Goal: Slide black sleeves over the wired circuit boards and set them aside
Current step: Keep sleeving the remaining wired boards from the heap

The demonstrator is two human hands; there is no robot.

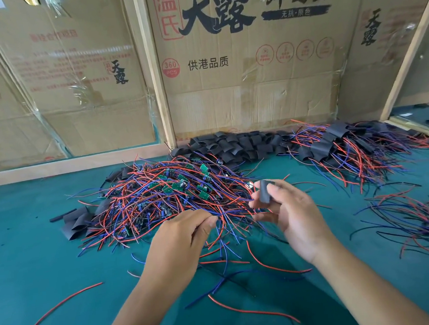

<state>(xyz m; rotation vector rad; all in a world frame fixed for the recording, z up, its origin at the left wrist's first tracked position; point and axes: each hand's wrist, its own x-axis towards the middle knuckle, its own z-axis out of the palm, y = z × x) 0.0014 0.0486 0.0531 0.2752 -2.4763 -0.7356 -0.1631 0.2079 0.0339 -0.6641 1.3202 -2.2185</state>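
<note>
Pinching a black sleeve point(264, 190) between thumb and fingers, the right hand point(294, 216) hovers at the near right edge of the pile of wired circuit boards point(165, 200). The left hand point(182, 239) grips red and blue wires point(222, 220) at the pile's near edge. Loose sleeves point(235, 145) line the cardboard wall point(253, 81); bare green counter point(35, 255) lies at left.

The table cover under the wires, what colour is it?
Teal green, plain; the cover shows best in the head view.
</note>
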